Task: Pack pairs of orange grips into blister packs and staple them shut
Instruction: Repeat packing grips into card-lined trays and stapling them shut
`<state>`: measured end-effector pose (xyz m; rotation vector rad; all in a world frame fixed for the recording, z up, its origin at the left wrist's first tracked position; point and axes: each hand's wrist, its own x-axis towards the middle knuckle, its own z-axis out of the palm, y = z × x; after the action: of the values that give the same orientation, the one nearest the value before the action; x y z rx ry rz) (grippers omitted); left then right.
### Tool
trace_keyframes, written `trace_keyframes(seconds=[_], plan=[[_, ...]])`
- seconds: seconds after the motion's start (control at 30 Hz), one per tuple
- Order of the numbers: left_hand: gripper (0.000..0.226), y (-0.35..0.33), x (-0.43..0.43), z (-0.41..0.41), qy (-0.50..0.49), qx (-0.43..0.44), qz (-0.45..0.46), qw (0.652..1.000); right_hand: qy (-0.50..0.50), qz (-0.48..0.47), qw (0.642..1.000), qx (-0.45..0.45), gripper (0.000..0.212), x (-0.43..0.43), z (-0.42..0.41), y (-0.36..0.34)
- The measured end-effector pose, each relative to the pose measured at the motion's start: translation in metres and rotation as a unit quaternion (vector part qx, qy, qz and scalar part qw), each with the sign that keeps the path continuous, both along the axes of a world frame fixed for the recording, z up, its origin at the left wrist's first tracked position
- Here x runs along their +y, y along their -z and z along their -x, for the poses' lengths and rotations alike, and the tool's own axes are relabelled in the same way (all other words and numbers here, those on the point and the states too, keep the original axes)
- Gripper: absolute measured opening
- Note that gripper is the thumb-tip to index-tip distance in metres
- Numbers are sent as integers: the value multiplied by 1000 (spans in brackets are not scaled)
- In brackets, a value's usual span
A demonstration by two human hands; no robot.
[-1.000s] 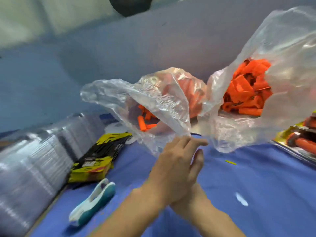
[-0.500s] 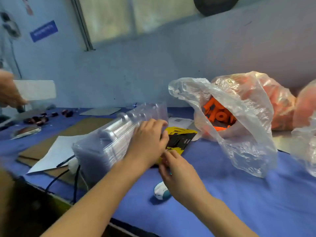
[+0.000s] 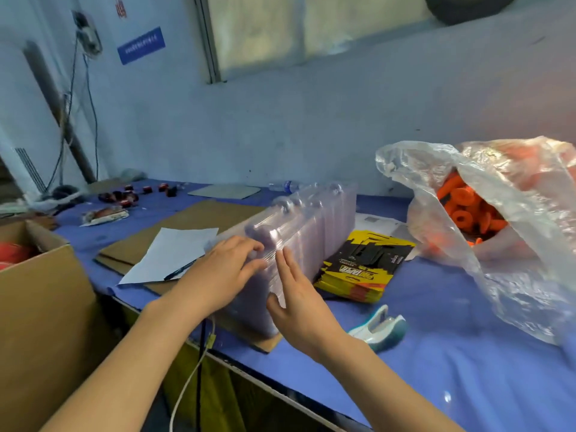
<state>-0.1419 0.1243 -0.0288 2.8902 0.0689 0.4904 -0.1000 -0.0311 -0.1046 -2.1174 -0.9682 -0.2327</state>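
A long stack of clear blister packs (image 3: 314,226) lies on its side on the blue table (image 3: 436,332). My left hand (image 3: 230,269) rests on the near end of the stack, fingers curled over its top edge. My right hand (image 3: 296,294) touches the same end from the right with straight fingers. A clear plastic bag (image 3: 505,244) at the right holds several orange grips (image 3: 464,210). Yellow-and-black card inserts (image 3: 361,266) lie beside the stack. A white and teal stapler (image 3: 380,327) sits just right of my right wrist.
Brown cardboard sheets (image 3: 215,213) and a white paper (image 3: 168,254) with a pen lie left of the stack. An open cardboard box (image 3: 40,307) stands at the lower left. Small dark and red parts (image 3: 131,194) sit at the far left. A cable (image 3: 190,378) hangs off the table edge.
The view swung left from the bags to the blister stack. Both hands moved to the near end of the stack; the right hand rose from the table onto it.
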Motion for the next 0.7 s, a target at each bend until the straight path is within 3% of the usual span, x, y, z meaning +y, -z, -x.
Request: trace_keyframes(seconds=[0.13,0.33,0.57,0.7], plan=[[39,-4,7,-2,21,9,-36,999,9,12,1000,-13,74,1,1,5],[35,-2,10,-1,39,-54,-102,993,9,28,999,-15,77,2,6,6],[37,4,11,6,127,-195,-280,931,24,44,999,-5,78,3,9,5],[34,1,13,1,136,-259,-273,917,27,49,998,-3,77,5,11,3]])
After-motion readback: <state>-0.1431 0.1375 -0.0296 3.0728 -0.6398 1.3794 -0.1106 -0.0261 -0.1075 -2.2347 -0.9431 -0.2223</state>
